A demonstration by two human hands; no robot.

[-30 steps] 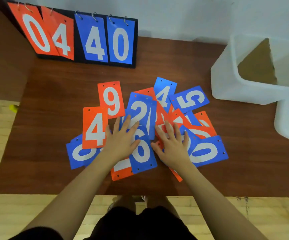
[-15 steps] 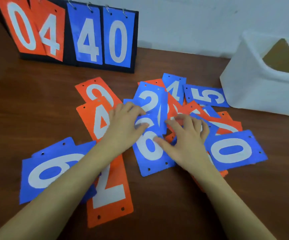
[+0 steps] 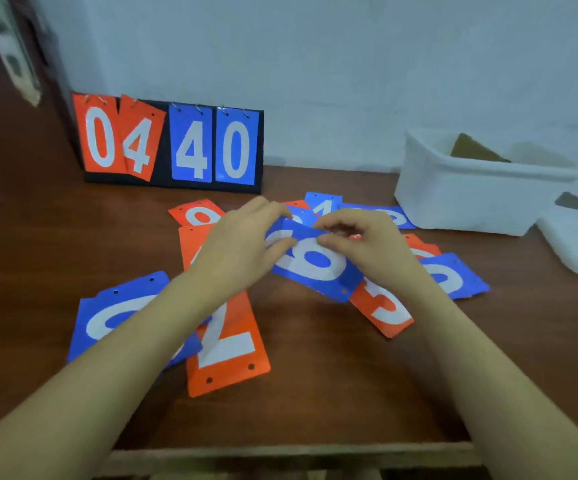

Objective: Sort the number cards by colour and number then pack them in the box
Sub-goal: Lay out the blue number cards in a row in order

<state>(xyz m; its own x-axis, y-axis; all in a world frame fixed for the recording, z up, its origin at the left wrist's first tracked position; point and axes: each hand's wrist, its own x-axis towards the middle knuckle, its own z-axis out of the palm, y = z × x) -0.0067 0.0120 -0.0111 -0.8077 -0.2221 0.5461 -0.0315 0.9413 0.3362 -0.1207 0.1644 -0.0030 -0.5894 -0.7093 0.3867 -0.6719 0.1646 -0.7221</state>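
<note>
Both hands are pinching the blue 6 card (image 3: pixel 310 261) at frame centre: left hand (image 3: pixel 242 244) at its left edge, right hand (image 3: pixel 360 242) at its top, card lifting off the pile. Loose orange and blue cards (image 3: pixel 227 344) are lying around it on the brown table (image 3: pixel 332 375). White box (image 3: pixel 471 195) is sitting at right, scoreboard (image 3: pixel 173 147) upper left. Bare table is showing along the lower edge. Forearms are covering several card faces; some digits unreadable.

Bare table (image 3: pixel 315 393) near side of both hands. Scoreboard (image 3: pixel 173 147) blocks beyond left hand (image 3: pixel 242 244); white box (image 3: pixel 474 195) stands beyond right hand (image 3: pixel 367 244).
</note>
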